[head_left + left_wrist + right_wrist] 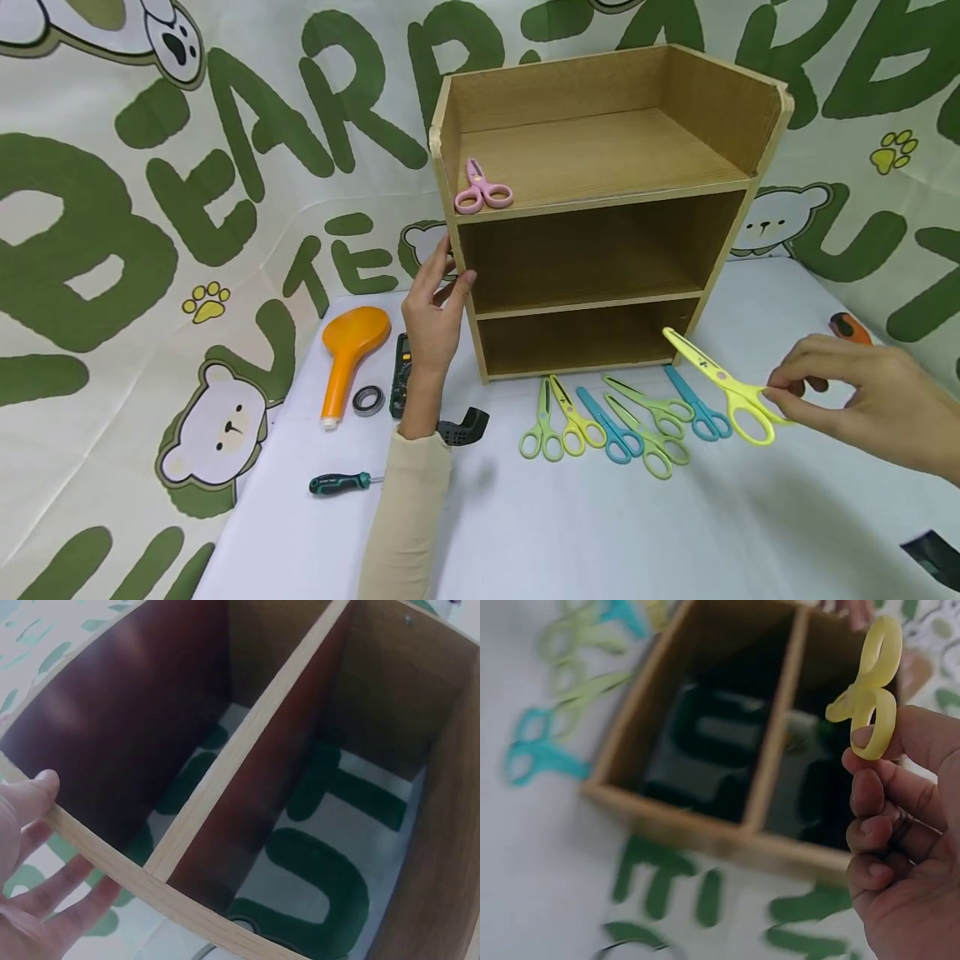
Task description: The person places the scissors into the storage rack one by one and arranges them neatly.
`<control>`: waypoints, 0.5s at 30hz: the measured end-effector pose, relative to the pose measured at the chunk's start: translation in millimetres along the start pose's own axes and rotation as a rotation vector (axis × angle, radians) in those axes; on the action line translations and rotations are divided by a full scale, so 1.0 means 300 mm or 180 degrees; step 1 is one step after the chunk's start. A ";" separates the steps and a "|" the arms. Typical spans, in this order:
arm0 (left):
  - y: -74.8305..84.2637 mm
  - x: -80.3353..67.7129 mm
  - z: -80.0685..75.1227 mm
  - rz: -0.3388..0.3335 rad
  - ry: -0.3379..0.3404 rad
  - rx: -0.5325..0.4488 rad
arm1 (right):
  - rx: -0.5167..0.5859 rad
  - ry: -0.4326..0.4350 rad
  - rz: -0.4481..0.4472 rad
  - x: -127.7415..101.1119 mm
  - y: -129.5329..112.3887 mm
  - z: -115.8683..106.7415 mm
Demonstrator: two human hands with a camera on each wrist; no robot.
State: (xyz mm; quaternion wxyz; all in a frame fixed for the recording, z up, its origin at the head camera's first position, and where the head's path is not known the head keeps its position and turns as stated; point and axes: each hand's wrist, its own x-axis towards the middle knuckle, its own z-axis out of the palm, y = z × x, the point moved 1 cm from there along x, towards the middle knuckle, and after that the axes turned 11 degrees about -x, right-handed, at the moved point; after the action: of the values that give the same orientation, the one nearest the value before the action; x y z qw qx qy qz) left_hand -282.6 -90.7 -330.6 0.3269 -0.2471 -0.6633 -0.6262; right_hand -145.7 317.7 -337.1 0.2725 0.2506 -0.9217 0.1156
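At the tabletop's (525,533) right edge, an orange tool (850,327) hides behind the right hand (862,400), which pinches yellow scissors (723,385). The left hand (433,312), fingers spread, rests on the wooden shelf (600,208); six scissors (622,417) lie before it.

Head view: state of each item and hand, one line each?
Yellow scissors: closed, lifted, pinched by right hand.
Pink scissors: closed, lying on top shelf.
Wooden shelf unit: upright, lower two compartments hold nothing visible.
Left hand: fingers on the unit's left edge.
Six scissors: closed, flat on table.
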 end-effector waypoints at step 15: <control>0.016 0.005 0.001 -0.0003 0.0022 -0.0007 | -0.0028 0.0250 0.0138 0.479 -0.218 -0.203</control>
State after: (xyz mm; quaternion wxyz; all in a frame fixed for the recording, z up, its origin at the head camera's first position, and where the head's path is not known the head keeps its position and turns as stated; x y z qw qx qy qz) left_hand -280.2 -90.2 -326.4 0.3286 -0.2450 -0.6616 -0.6280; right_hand -188.7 226.2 -201.5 0.3069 0.2246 -0.9161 0.1271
